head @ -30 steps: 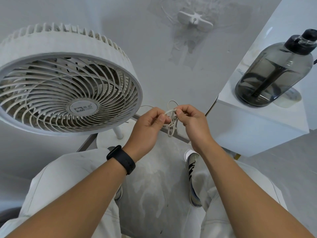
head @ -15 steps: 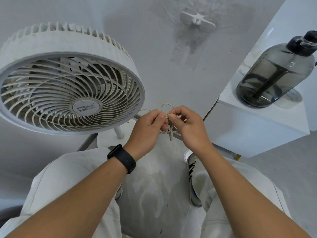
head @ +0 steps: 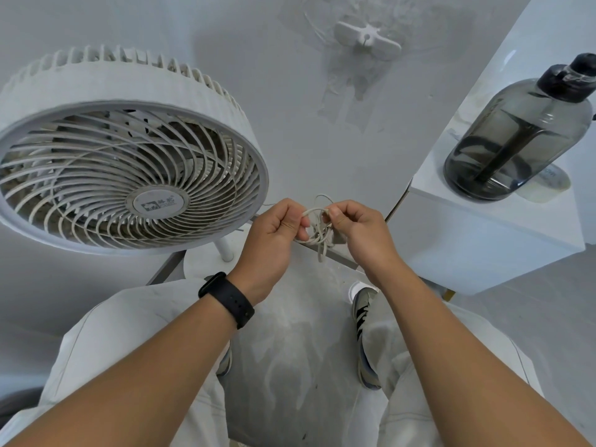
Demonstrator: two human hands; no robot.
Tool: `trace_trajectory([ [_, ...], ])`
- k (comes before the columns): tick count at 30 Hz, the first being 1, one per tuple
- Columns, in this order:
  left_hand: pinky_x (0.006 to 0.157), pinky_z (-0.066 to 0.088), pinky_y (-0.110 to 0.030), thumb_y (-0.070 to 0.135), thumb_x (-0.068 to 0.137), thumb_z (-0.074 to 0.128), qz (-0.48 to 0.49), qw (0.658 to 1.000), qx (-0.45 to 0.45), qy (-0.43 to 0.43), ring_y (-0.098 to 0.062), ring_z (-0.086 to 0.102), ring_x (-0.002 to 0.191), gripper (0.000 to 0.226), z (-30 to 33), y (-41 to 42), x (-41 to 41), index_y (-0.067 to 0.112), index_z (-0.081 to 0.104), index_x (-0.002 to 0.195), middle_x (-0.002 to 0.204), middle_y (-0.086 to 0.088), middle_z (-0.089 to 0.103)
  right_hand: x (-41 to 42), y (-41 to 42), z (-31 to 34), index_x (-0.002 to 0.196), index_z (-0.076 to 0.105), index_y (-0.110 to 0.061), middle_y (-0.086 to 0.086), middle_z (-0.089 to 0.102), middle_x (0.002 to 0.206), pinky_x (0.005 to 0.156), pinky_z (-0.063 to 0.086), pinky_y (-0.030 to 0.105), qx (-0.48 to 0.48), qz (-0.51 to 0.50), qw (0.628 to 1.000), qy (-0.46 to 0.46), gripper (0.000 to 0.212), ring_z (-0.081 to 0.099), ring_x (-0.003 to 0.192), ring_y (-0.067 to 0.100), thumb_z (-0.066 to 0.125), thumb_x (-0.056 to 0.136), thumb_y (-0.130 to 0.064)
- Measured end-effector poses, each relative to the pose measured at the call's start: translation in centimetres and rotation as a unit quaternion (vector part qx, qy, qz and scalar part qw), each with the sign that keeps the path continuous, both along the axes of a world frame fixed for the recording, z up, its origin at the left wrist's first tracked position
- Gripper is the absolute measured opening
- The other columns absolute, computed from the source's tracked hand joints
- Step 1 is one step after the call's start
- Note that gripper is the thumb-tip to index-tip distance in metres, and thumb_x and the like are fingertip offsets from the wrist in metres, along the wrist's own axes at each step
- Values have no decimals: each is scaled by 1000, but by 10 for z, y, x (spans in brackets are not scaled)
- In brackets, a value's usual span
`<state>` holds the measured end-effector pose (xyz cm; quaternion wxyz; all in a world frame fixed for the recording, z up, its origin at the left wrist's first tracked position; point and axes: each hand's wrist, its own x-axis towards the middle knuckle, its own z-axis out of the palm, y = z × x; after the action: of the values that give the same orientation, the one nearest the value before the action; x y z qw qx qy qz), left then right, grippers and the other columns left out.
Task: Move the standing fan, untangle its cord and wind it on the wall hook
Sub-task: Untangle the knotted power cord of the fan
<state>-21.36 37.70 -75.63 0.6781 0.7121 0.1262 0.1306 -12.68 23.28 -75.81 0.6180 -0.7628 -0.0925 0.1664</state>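
Fan stands at left, close enough that its cord reaches the hands. Left hand pinches one loop of the knotted cord; right hand pinches another, held just apart at mid-air to work the tangle loose. Wall hook above is bare, so winding isn't started. Bottle sits on the counter at right.

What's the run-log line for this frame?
phase: untangling | left hand: pinching cord | right hand: pinching cord | cord: knotted | wall hook: bare | fan: standing at left
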Motion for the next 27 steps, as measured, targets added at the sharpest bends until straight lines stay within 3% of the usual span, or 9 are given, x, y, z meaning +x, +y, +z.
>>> trace_trajectory([
  [4,79,51,-29,17,109,47,-9,1000,-15,3,-19,58,75,33,7,0,-2,13,62,79,68,5,61,0,2,-4,84,69,-17,-8,66,74,78,50,42,-33,6,999,-22,23,59,74,14,57,103,-20],
  [7,72,51,-20,16,96,54,-22,1000,-2,10,-17,60,72,28,11,3,-3,5,66,73,69,-1,65,1,0,-5,86,68,-20,-10,65,77,80,51,40,-62,4,996,-62,20,59,77,13,57,102,-19],
  [10,72,53,-26,24,86,55,-47,997,15,61,-15,61,68,30,9,3,-5,2,71,74,66,-3,66,2,-1,-9,82,65,-34,-15,66,77,77,44,34,-128,50,982,-132,21,58,87,23,59,100,-24],
  [13,68,54,-27,30,97,61,-52,992,48,103,-12,62,66,35,4,-1,-5,6,73,74,66,0,69,-4,0,-10,84,68,-35,-24,64,77,78,42,34,-171,105,964,-172,20,52,87,19,60,99,-25],
  [17,69,54,-32,33,104,58,-50,985,113,123,-8,62,65,36,0,-3,-4,14,73,77,69,3,70,-8,-1,-4,85,70,-32,-15,67,83,78,40,27,-162,106,968,-158,19,52,93,14,62,100,-23],
  [21,75,53,-45,30,105,54,-32,981,171,90,-19,63,72,36,1,-4,-3,14,68,76,72,-2,68,-10,4,-2,83,70,-27,-5,70,77,79,49,36,-127,44,983,-123,19,62,83,16,61,99,-25],
  [23,69,49,-39,29,106,52,-36,978,193,71,-15,59,68,36,4,-5,-3,16,64,75,67,3,64,-9,5,-2,85,70,-24,-3,70,78,80,49,37,-131,13,985,-111,19,62,76,13,60,100,-28],
  [27,60,39,-12,24,107,51,-31,980,187,56,1,57,65,37,5,-6,-3,24,61,72,63,23,61,-5,6,-5,89,69,-22,-4,69,81,75,49,36,-142,-33,986,-80,20,60,75,13,57,102,-31],
])
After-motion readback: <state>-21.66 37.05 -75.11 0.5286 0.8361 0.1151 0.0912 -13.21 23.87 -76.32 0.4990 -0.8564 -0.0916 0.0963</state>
